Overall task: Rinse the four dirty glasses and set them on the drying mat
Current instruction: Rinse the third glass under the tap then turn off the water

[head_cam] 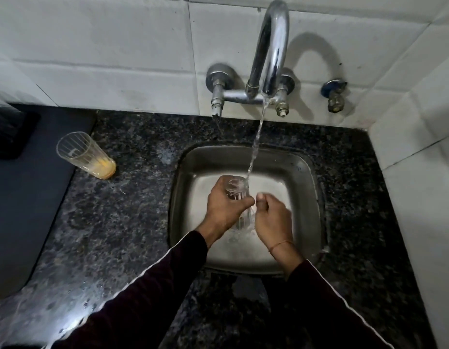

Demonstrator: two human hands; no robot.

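My left hand (224, 205) grips a clear ribbed glass (236, 191) over the steel sink (304, 172), its mouth under the running water stream (255, 147). My right hand (271, 217) is beside the glass's lower part with fingers curled; whether it holds the glass is hidden. A second tall glass (86, 154) with orange residue at its bottom stands on the counter left of the sink, next to the dark drying mat (29, 197).
The chrome tap (271, 46) arches from the tiled wall above the sink, with a small valve (335, 95) to its right. Speckled black granite counter (122, 222) surrounds the sink. A dark object (9, 132) sits at the mat's far left corner.
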